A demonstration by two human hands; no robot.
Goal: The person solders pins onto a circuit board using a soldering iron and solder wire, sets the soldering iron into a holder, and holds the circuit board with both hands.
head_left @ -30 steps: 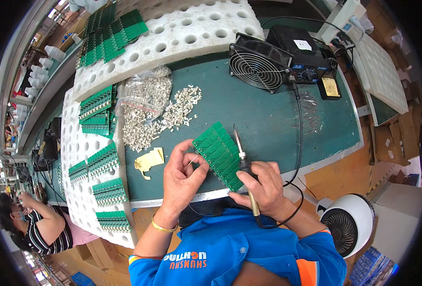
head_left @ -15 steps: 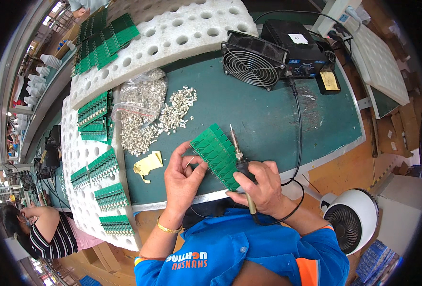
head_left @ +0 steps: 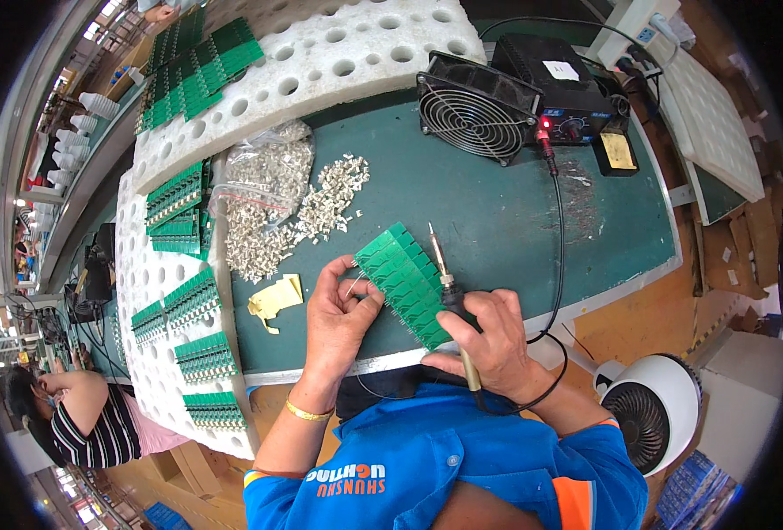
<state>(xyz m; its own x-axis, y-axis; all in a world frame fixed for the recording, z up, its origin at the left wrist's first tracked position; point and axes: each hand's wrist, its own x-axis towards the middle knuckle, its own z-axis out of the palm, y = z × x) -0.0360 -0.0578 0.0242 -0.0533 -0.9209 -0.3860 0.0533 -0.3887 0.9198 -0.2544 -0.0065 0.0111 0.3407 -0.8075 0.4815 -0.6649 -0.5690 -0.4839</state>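
A green circuit board panel (head_left: 402, 281) is held tilted above the front of the bench, between my hands. My left hand (head_left: 338, 311) is at its left edge, fingers closed in a pinch with a thin solder wire (head_left: 353, 286) showing between them. My right hand (head_left: 497, 340) grips a soldering iron (head_left: 450, 296) by its dark handle, tip pointing up and away along the board's right edge. The right thumb and fingertips are close to the board's lower corner; whether they press on it I cannot tell.
Small white parts (head_left: 330, 199) lie heaped beside a clear plastic bag (head_left: 272, 168). Yellow paper (head_left: 277, 302) lies nearer. White foam (head_left: 166, 265) at left carries several boards. A black fan (head_left: 475, 110), soldering station (head_left: 555, 84) and sponge holder (head_left: 618, 152) stand behind; the iron's cable (head_left: 558, 256) runs right.
A red light shows on the soldering station now, where none was lit before. The view has shifted slightly. Both hands keep nearly the same hold on board, wire and iron.
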